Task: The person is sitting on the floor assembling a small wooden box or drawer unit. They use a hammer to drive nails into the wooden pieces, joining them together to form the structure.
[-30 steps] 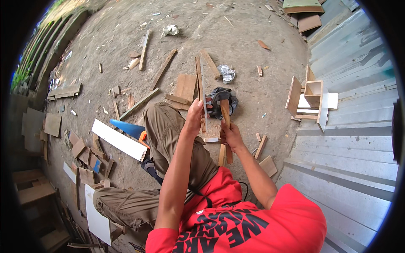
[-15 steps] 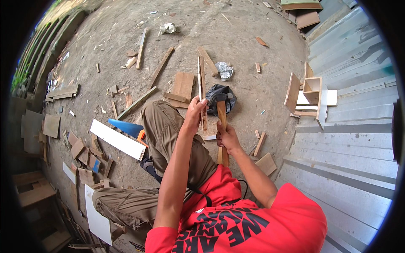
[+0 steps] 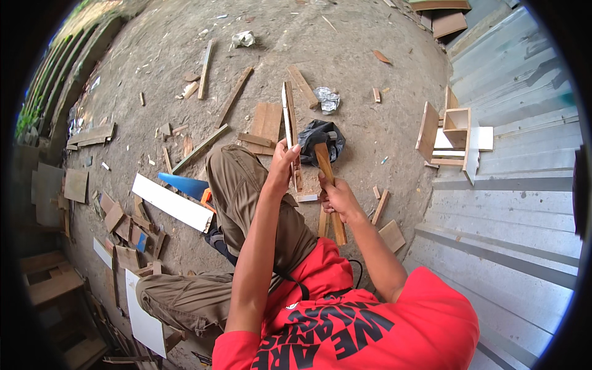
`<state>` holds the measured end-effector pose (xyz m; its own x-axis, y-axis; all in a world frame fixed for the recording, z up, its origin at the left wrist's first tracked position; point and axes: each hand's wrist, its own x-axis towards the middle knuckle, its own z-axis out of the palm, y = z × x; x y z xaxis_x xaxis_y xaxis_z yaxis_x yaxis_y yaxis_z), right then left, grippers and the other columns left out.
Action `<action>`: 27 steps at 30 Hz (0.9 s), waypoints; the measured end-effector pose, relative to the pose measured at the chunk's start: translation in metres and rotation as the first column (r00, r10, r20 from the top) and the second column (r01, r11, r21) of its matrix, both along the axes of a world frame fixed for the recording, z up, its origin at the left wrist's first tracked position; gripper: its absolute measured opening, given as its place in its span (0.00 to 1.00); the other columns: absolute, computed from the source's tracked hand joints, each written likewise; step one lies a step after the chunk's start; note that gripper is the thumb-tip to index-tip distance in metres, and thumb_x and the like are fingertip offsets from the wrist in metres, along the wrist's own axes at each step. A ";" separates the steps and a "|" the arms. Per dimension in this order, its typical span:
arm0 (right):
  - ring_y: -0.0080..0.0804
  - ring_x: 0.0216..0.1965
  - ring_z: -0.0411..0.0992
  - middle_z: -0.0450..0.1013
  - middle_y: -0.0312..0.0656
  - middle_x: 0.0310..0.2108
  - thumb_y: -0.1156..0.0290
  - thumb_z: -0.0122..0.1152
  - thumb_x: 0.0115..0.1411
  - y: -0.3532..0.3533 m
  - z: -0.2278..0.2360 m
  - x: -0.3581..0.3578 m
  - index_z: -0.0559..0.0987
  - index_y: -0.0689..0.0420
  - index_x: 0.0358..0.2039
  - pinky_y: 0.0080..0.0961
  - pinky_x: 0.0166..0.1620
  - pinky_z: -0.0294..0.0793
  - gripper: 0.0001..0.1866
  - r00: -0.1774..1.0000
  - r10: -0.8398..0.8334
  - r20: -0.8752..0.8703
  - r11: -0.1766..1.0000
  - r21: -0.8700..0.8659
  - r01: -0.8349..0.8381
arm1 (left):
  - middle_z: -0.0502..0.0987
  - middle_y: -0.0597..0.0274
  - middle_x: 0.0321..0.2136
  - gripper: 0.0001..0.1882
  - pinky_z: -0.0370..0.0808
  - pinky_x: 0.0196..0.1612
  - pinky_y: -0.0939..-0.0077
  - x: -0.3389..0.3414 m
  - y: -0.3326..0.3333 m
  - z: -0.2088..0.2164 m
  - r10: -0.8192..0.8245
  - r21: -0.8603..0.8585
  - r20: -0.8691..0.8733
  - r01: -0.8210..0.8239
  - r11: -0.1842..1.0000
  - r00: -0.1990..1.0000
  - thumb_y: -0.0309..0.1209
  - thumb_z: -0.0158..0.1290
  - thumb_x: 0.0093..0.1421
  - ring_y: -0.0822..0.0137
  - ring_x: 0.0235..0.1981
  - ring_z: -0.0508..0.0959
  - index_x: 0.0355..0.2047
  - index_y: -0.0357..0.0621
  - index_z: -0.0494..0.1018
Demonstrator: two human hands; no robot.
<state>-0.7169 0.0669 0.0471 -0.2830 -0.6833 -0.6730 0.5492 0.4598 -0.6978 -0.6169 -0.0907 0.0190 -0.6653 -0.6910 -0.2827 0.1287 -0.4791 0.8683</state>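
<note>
1. Narrow wooden board (image 3: 290, 117): white along its left side, brown along its right; held edge-up, length running near to far.
2. Wooden handle (image 3: 325, 161): golden-brown, straight; held right of the first item, far end angled left, head indistinct.

golden-brown stick (image 3: 323, 158), white-and-brown board (image 3: 289, 120), black bag (image 3: 312, 135), black-lettered red shirt (image 3: 431, 308), blue blade (image 3: 182, 184), orange handle (image 3: 206, 198), brown trousers (image 3: 237, 176)

Wide head-worn fisheye view, downward over left hand (image 3: 283, 165), right hand (image 3: 340, 198) and ground (image 3: 333, 55)
</note>
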 end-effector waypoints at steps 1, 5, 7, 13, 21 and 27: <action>0.15 0.12 0.53 0.56 0.27 0.15 0.49 0.56 0.67 -0.002 0.002 -0.003 0.64 0.51 0.26 0.19 0.15 0.53 0.22 1.000 -0.021 0.016 1.000 -0.012 0.022 | 0.68 0.67 0.34 0.37 0.65 0.39 0.76 0.001 -0.001 0.000 -0.015 0.017 -0.010 0.015 1.000 1.000 0.52 0.60 0.56 0.75 0.35 0.67 0.53 0.39 0.60; 0.14 0.13 0.50 0.54 0.25 0.15 0.49 0.61 0.65 -0.006 0.007 -0.007 0.65 0.50 0.28 0.17 0.16 0.51 0.21 0.997 -0.080 0.014 0.996 -0.042 0.080 | 0.67 0.67 0.34 0.41 0.65 0.38 0.78 0.001 -0.002 -0.003 -0.042 0.033 -0.042 0.043 0.999 0.998 0.49 0.61 0.55 0.76 0.34 0.67 0.59 0.36 0.57; 0.14 0.13 0.53 0.58 0.27 0.16 0.54 0.64 0.64 -0.013 0.004 -0.005 0.67 0.52 0.28 0.17 0.15 0.52 0.19 0.991 -0.135 -0.006 0.987 -0.092 0.134 | 0.68 0.68 0.34 0.40 0.65 0.37 0.78 0.001 0.000 -0.002 -0.037 0.070 -0.087 0.043 0.997 0.996 0.48 0.61 0.56 0.76 0.33 0.67 0.59 0.36 0.57; 0.13 0.13 0.55 0.60 0.26 0.17 0.59 0.66 0.63 -0.045 0.006 0.001 0.72 0.54 0.29 0.18 0.15 0.52 0.15 0.985 -0.172 -0.010 0.966 -0.199 0.166 | 0.71 0.62 0.38 0.35 0.70 0.45 0.72 0.005 0.005 -0.005 -0.097 0.048 -0.079 0.101 0.994 0.992 0.47 0.59 0.57 0.70 0.40 0.72 0.56 0.40 0.60; 0.14 0.14 0.58 0.63 0.27 0.18 0.69 0.61 0.65 -0.059 -0.012 0.019 0.76 0.58 0.33 0.18 0.16 0.54 0.07 0.960 -0.280 0.011 0.941 -0.194 0.277 | 0.69 0.60 0.38 0.42 0.72 0.42 0.74 0.003 0.001 -0.008 -0.045 0.155 -0.143 0.068 0.986 0.989 0.45 0.62 0.57 0.71 0.38 0.72 0.61 0.35 0.54; 0.14 0.14 0.58 0.63 0.27 0.18 0.69 0.61 0.64 -0.052 -0.044 -0.009 0.75 0.58 0.33 0.18 0.16 0.55 0.07 0.934 -0.354 -0.043 0.925 -0.160 0.344 | 0.71 0.60 0.37 0.45 0.72 0.41 0.74 0.001 0.008 0.008 0.113 -0.041 0.110 -0.109 0.993 0.988 0.47 0.66 0.55 0.72 0.35 0.73 0.59 0.31 0.54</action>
<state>-0.7263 0.0144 0.0026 -0.5642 -0.6228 -0.5420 0.6037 0.1366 -0.7855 -0.6154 -0.0823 0.0271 -0.5495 -0.7696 -0.3252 0.0809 -0.4364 0.8961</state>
